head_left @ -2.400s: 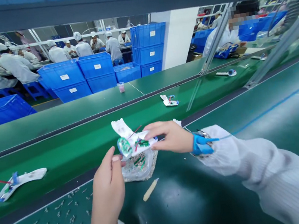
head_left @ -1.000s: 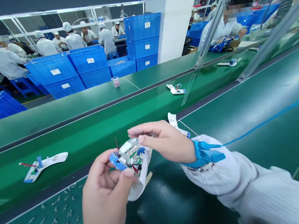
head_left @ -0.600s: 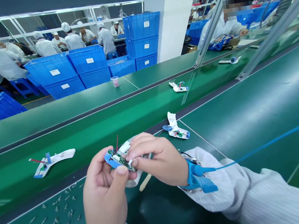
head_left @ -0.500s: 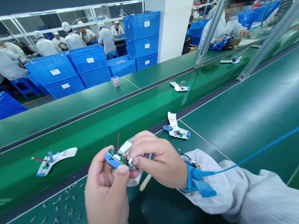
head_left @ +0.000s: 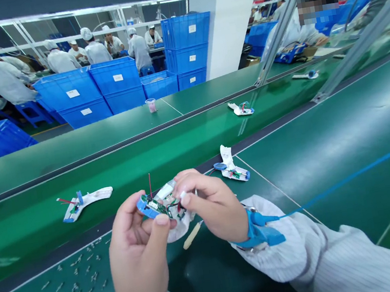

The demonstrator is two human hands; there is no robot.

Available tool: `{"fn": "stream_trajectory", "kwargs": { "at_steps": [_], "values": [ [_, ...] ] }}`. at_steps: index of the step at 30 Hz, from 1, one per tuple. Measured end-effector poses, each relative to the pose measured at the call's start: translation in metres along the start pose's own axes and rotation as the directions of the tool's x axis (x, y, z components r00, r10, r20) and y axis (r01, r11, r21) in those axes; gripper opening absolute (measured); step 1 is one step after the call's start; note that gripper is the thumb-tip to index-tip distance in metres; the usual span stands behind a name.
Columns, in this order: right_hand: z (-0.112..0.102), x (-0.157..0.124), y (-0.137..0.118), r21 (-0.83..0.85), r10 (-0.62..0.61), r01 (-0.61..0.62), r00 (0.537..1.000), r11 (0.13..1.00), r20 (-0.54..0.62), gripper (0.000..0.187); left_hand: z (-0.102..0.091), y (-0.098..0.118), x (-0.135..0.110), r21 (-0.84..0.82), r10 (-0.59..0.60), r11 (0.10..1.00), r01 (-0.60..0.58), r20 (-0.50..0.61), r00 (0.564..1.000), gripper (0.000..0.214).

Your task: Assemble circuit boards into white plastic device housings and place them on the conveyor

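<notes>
My left hand [head_left: 140, 243] is closed round the blue end of an opened white-and-blue handheld device [head_left: 147, 208], with its green circuit board facing up. A red wire stands up from the board. My right hand [head_left: 211, 202] pinches a small white connector [head_left: 182, 195] over the device, with dark and red wires running beneath the fingertips. Its wrist wears a blue strap with a cord. Below the hands lies a pale-handled tool [head_left: 192, 236], its tip partly hidden. Another opened device [head_left: 233, 167] rests just beyond my right hand.
On the green conveyor belt [head_left: 138, 160] lie more opened devices, one at left [head_left: 87, 202] and one farther right [head_left: 241, 108]. Small metal parts [head_left: 75, 288] are scattered at lower left. A pink-filled cup [head_left: 151, 106] stands beyond the belt. Metal posts rise at right; co-workers sit behind blue crates [head_left: 187, 36].
My right hand has drawn slightly right from the board with the white connector, showing more dark and red wires. Devices on the belt have shifted right. My left hand stays nearly still.
</notes>
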State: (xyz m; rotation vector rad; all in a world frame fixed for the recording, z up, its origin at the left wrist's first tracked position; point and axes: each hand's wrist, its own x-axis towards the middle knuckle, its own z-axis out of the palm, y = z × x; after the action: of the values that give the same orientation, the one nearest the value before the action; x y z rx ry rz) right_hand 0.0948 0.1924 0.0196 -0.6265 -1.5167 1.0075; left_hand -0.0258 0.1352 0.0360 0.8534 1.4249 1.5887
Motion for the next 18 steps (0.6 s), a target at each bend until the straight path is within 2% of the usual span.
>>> {"fn": "stream_trajectory", "kwargs": {
  "at_steps": [4,10,15,18],
  "values": [
    [-0.001,0.0,-0.007,-0.068,0.1,-0.102,0.995,0.993,-0.019,0.015,0.0,-0.003,-0.001,-0.016,0.007,1.0,-0.006,0.021,1.0,0.047],
    [0.006,-0.008,-0.01,-0.198,0.024,-0.027,1.0,0.98,-0.015,0.008,0.003,-0.004,-0.004,-0.121,-0.003,0.993,0.006,0.021,1.0,0.046],
    [0.004,-0.008,-0.011,-0.265,0.019,-0.009,0.999,0.964,0.033,0.012,0.003,-0.005,-0.003,-0.132,0.005,0.991,0.0,0.039,0.999,0.044],
    [0.003,-0.007,-0.012,-0.288,0.031,-0.035,0.999,0.957,-0.021,0.013,0.005,-0.005,-0.002,-0.109,0.006,0.994,0.001,0.064,0.998,0.045]
  ]
}}
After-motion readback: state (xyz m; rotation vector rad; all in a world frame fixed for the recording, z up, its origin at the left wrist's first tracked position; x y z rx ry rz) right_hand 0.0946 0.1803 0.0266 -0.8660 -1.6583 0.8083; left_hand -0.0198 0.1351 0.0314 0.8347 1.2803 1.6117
